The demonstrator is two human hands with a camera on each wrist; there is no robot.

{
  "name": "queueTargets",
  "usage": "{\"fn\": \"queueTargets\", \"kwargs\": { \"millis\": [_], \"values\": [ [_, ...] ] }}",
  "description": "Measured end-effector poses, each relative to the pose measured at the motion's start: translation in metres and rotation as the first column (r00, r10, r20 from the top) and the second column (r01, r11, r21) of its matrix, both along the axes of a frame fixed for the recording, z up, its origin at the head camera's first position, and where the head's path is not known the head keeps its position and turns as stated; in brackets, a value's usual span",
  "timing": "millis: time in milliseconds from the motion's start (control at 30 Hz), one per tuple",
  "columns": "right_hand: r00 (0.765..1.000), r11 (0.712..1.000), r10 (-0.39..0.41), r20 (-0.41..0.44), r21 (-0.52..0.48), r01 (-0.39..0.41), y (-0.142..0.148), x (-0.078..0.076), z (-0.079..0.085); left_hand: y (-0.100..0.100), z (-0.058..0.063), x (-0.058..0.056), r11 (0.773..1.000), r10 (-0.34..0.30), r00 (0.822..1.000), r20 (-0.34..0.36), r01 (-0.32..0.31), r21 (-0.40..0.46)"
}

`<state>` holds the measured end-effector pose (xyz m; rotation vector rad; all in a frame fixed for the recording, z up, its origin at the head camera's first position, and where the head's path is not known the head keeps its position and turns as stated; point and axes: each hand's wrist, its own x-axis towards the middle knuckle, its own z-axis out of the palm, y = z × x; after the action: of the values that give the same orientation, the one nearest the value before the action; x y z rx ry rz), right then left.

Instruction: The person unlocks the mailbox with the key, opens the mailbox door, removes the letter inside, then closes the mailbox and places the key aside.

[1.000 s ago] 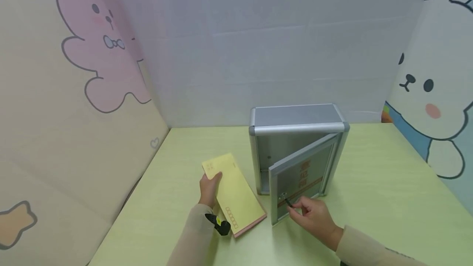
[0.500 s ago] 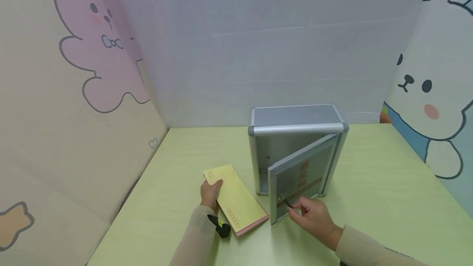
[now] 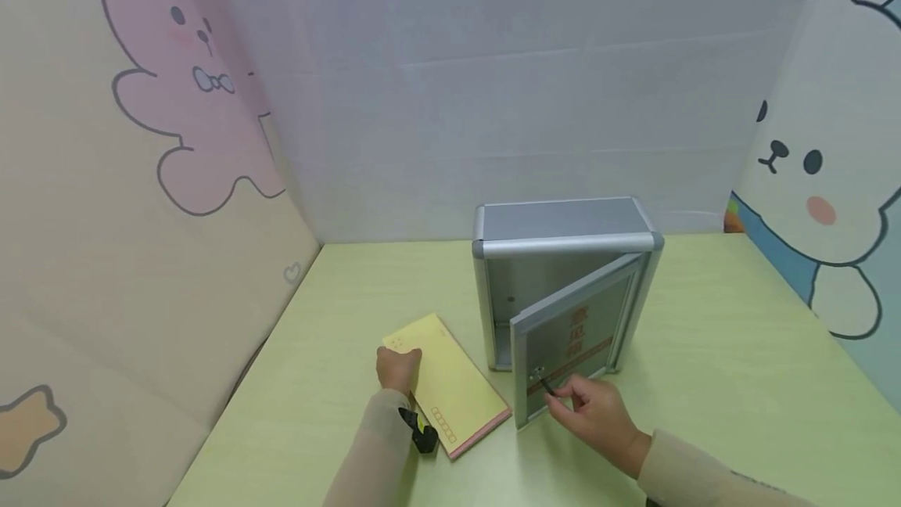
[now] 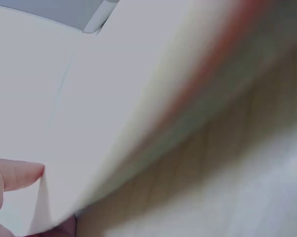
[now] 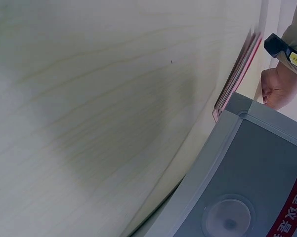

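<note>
My left hand point(image 3: 397, 370) grips a stack of yellow envelopes point(image 3: 461, 393) by its left side near the far end. In the left wrist view the thumb point(image 4: 20, 174) lies on the top face and fingertips show below the edge. Pinkish edges point(image 5: 239, 69) of the stack show in the right wrist view, low over the table. A silver metal box point(image 3: 570, 221) stands to the right, its front door point(image 3: 577, 343) swung part way out. Between thumb and forefinger my right hand point(image 3: 594, 413) pinches a small dark key point(image 3: 547, 386) at the door's lock.
Pale green, wood-grained table surface point(image 3: 732, 382) extends around the box. A plain white sheet point(image 3: 436, 100) hangs behind, with cartoon-printed walls at left and right. The door's free edge point(image 3: 519, 378) stands close to the stack's near right corner.
The left hand has brought the envelope stack down and slightly nearer, turning it a little. The right hand stays at the lock, and the door keeps its angle.
</note>
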<state>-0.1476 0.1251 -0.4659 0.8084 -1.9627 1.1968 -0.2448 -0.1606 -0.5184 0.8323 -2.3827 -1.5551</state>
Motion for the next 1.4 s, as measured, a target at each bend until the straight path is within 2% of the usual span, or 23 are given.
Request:
{"fn": "queueTargets", "kwargs": {
  "millis": [200, 467, 600, 667, 733, 767, 800, 833, 900, 933, 967, 1033, 1067, 1100, 1167, 1300, 1400],
  "values": [
    [1.0, 1.0, -0.01, 0.009, 0.001, 0.01, 0.0, 0.0, 0.0, -0.004, 0.0, -0.004, 0.995, -0.003, 1.0, 0.026, 0.006, -0.099],
    [1.0, 1.0, 0.0, 0.001, 0.001, 0.0, 0.0, -0.001, 0.0, -0.008, 0.002, -0.007, 0.999, 0.009, 0.999, 0.045, -0.008, -0.04],
    [1.0, 1.0, 0.0, -0.014, 0.001, 0.0, 0.0, -0.001, 0.0, -0.006, 0.011, -0.007, 0.994, -0.003, 0.999, 0.053, 0.009, -0.106],
    [1.0, 1.0, 0.003, -0.019, 0.0, -0.003, 0.0, -0.001, -0.001, 0.001, 0.017, -0.006, 0.989, -0.007, 1.0, 0.002, 0.007, -0.148],
    [1.0, 1.0, 0.009, -0.022, -0.001, -0.009, 0.0, -0.001, -0.001, 0.013, 0.025, -0.003, 0.986, -0.052, 0.991, -0.121, 0.032, -0.162],
    [1.0, 1.0, 0.009, -0.023, -0.002, -0.009, 0.0, -0.001, -0.002, 0.021, 0.03, -0.001, 0.984, -0.094, 0.975, -0.201, 0.061, -0.168],
    [1.0, 1.0, 0.006, -0.022, -0.001, -0.006, 0.0, -0.001, -0.002, 0.03, 0.036, 0.001, 0.981, -0.143, 0.949, -0.282, 0.097, -0.171],
    [1.0, 1.0, 0.009, -0.021, -0.003, -0.009, 0.0, -0.001, -0.002, 0.039, 0.042, 0.002, 0.974, -0.2, 0.91, -0.363, 0.145, -0.173],
    [1.0, 1.0, 0.005, -0.02, -0.004, -0.006, -0.001, -0.001, -0.001, 0.055, 0.056, 0.006, 0.947, -0.321, 0.811, -0.489, 0.264, -0.185],
    [1.0, 1.0, 0.003, -0.015, -0.006, -0.003, -0.001, -0.001, -0.001, 0.062, 0.064, 0.008, 0.931, -0.365, 0.764, -0.532, 0.309, -0.195],
    [1.0, 1.0, -0.001, -0.015, -0.007, 0.0, -0.001, -0.001, -0.001, 0.066, 0.071, 0.009, 0.914, -0.403, 0.726, -0.557, 0.345, -0.212],
    [1.0, 1.0, -0.001, -0.014, -0.012, 0.001, 0.0, -0.001, -0.001, 0.074, 0.082, 0.01, 0.89, -0.449, 0.667, -0.594, 0.39, -0.235],
    [1.0, 1.0, -0.005, -0.012, -0.013, 0.004, 0.0, 0.0, -0.001, 0.076, 0.086, 0.011, 0.882, -0.463, 0.648, -0.605, 0.403, -0.244],
    [1.0, 1.0, -0.004, -0.011, -0.015, 0.004, 0.0, 0.0, -0.001, 0.078, 0.089, 0.012, 0.877, -0.472, 0.636, -0.61, 0.411, -0.25],
    [1.0, 1.0, -0.002, -0.01, -0.02, 0.001, 0.0, 0.0, -0.001, 0.079, 0.091, 0.012, 0.87, -0.484, 0.629, -0.608, 0.422, -0.256],
    [1.0, 1.0, 0.007, -0.006, -0.024, -0.007, -0.001, 0.0, -0.001, 0.079, 0.091, 0.013, 0.867, -0.489, 0.64, -0.592, 0.428, -0.254],
    [1.0, 1.0, 0.012, -0.004, -0.024, -0.012, -0.001, 0.0, -0.001, 0.079, 0.092, 0.014, 0.868, -0.487, 0.64, -0.594, 0.434, -0.242]
  ]
}}
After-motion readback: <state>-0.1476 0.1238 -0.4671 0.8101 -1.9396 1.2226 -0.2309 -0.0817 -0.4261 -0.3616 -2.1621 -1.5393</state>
